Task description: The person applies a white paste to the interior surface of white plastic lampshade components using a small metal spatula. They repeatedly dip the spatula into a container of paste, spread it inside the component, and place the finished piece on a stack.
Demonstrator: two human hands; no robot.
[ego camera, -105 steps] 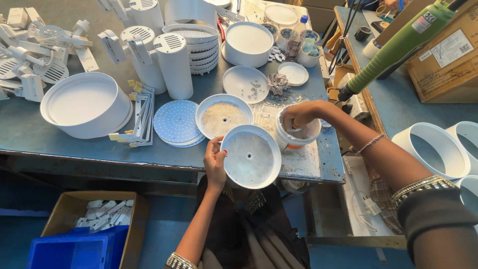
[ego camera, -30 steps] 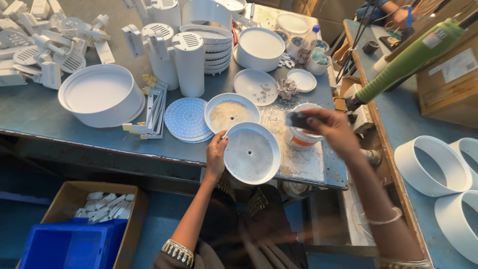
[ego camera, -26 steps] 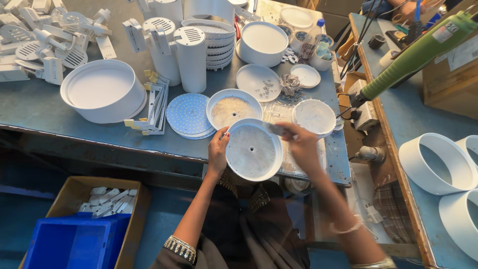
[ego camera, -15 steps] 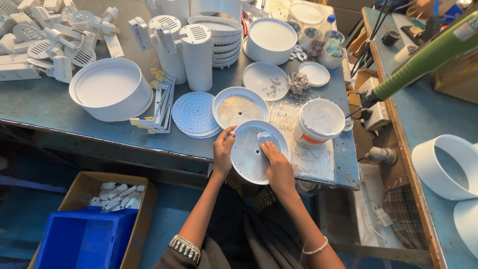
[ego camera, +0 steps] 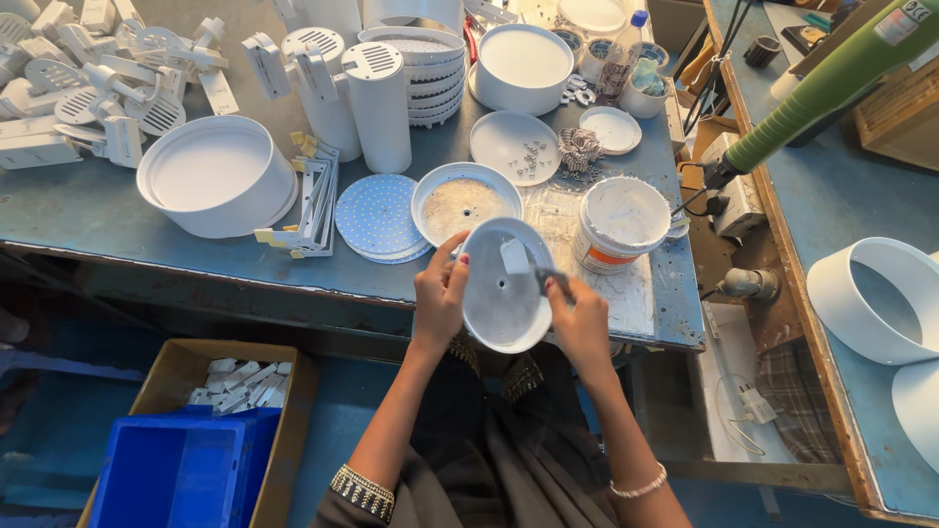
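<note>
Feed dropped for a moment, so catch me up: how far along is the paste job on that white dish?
Done: white paste streaks across the round white metal dish. In hand: left hand grips its rim; right hand spreads with a small flat spatula. Left: much of the dish remains bare; the open white paste tub stands beside.

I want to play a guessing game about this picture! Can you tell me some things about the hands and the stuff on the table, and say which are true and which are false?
1. The left hand holds the rim of a round white dish. True.
2. The right hand is empty. False: it holds a small spreading tool with a white blade over the dish.
3. The white tub beside the dish is open. True: there is no lid on it.
4. The blue crate sits on the table. False: it is down below the table, partly in a cardboard box.
5. The big white round housing lies left of the dish. True.
</note>
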